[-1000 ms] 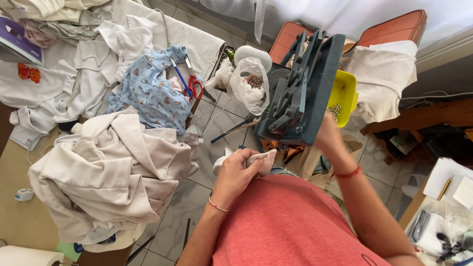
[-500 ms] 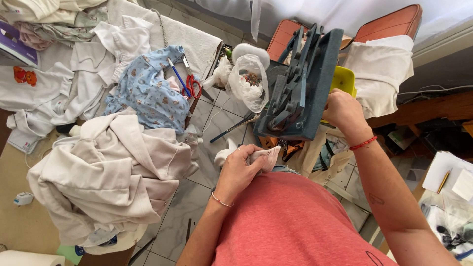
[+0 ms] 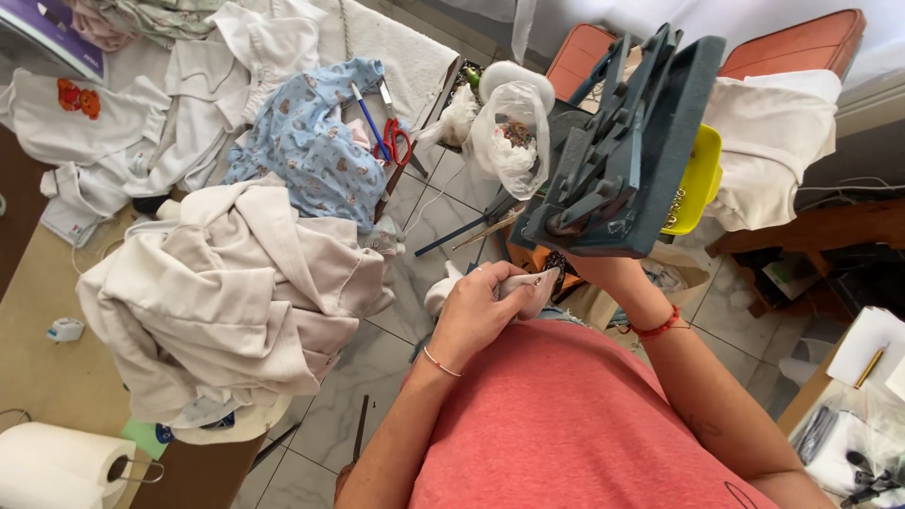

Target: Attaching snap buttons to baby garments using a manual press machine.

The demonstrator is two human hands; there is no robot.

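My left hand is closed around a small piece of white cloth in front of my chest. My right hand, mostly hidden, holds up a dark grey frame-like tool from below, tilted toward me; a red bracelet sits on that wrist. A thin bracelet is on my left wrist. I wear a coral shirt.
A table at left carries a heap of cream garments, a blue printed baby garment, white clothes, red-handled scissors and a paper roll. A yellow container, plastic bag and orange chairs stand ahead.
My right hand has lifted the grey tool closer to me and higher, and the camera has moved in. My left hand keeps the white cloth at the same spot.
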